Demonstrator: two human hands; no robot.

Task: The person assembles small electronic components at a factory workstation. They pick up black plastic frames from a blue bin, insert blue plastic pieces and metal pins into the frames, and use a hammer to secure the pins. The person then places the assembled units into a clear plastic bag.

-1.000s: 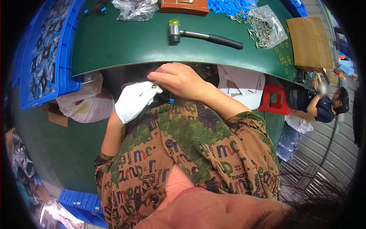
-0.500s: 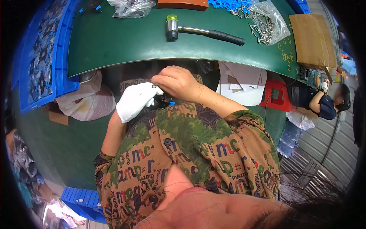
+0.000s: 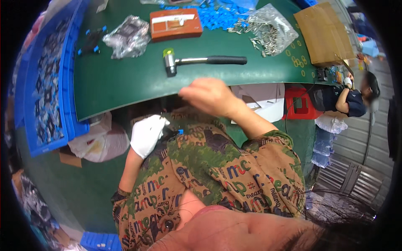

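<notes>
Low by my lap, my left hand (image 3: pixel 147 136) wears a white glove, its fingers closed on a dark part. A small blue tip (image 3: pixel 181 131) of that part shows; the glove hides most of it. My bare right hand (image 3: pixel 208 96) is raised at the table's near edge, apart from the left, its fingers blurred by motion. Beyond it on the green table (image 3: pixel 125 90) lies a mallet (image 3: pixel 205 61) with a yellow-green face, a black face and a black grip. A black part with blue corners (image 3: pixel 91 41) lies at the far left.
An orange-brown block (image 3: pixel 176 33), a clear plastic bag (image 3: pixel 127 37), blue pieces (image 3: pixel 220 17) and a bag of metal pins (image 3: pixel 272 31) lie at the back. A blue crate (image 3: pixel 69 83) of wrapped parts stands left. A cardboard box (image 3: pixel 322 35) and a co-worker (image 3: pixel 349 98) are right.
My right hand has parted from the left hand and moved right, up to the table edge. The left hand keeps the dark part. The view has shifted, showing more of the table's back.
</notes>
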